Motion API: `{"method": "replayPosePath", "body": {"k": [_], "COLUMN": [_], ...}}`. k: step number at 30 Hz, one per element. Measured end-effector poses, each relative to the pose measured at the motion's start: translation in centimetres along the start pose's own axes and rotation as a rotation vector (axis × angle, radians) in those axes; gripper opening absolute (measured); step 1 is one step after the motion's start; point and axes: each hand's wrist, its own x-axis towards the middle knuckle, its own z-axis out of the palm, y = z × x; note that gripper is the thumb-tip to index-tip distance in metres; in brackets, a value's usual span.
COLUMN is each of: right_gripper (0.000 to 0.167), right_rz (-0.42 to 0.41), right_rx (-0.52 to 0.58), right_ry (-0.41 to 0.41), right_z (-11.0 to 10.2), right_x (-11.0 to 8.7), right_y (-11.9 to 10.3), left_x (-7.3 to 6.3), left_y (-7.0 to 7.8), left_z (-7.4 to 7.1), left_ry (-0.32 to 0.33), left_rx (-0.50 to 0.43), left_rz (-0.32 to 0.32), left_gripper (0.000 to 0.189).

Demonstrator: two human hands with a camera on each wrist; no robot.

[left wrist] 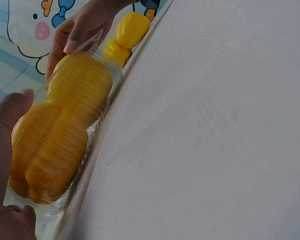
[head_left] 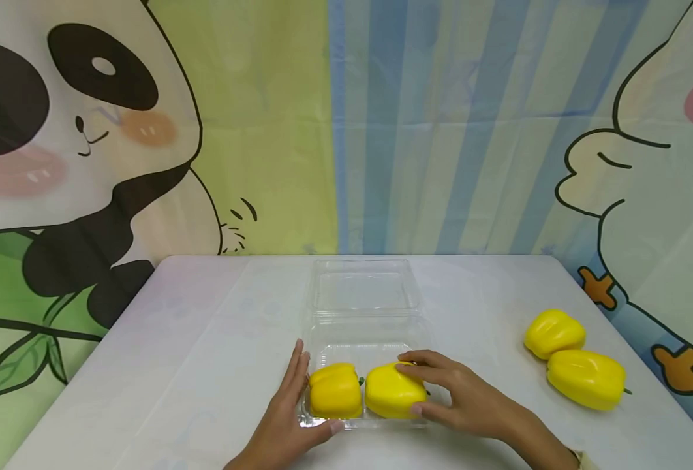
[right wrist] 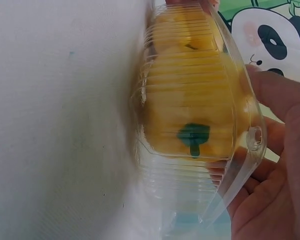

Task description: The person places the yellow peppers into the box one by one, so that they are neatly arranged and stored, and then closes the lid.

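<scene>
A clear plastic clamshell box [head_left: 390,424] lies unfolded, its lid [head_left: 364,287] laid back at the far side. Two yellow bell peppers sit side by side in its near half: a left pepper [head_left: 336,391] and a right pepper [head_left: 390,390]. My right hand [head_left: 458,391] holds the right pepper, thumb at the near side and fingers over the far side. That pepper's green stem [right wrist: 194,137] shows through the ribbed wall in the right wrist view. My left hand [head_left: 288,411] rests at the box's left end, fingers extended along the side and thumb at the front rim.
Two more yellow bell peppers lie at the table's right: a farther pepper [head_left: 554,333] and a nearer pepper [head_left: 587,378]. Behind the white table [head_left: 205,365] hangs a printed cloth [head_left: 264,117] with cartoon animals. The box sits close to the table's front.
</scene>
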Motion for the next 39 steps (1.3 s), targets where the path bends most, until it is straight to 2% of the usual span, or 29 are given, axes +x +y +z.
{"method": "replayPosePath", "body": {"k": [9,21,29,39], "right_gripper": [0.053,0.060,0.067,0.070], "right_rz": [-0.023,0.030,-0.011,0.032], "right_rx": [-0.014,-0.018,-0.037,-0.022], "right_ry": [-0.014,-0.030,-0.006,-0.007], "right_z": [0.04,-0.04,-0.02,-0.09], "right_x": [0.01,-0.09,-0.05,-0.06], "right_y": [-0.11,-0.11,0.03,-0.10], "left_x": [-0.03,0.00,-0.03,-0.12], "left_y": [-0.12,-0.16,-0.04,-0.09], "left_z": [0.10,0.04,0.09,0.03], "left_ry": [0.015,0.003,0.005,0.003], "left_rx": [0.011,0.004,-0.006,-0.010], "left_rz": [0.034,0.038,0.035,0.047], "left_gripper": [0.121,0.119,0.119,0.118]}}
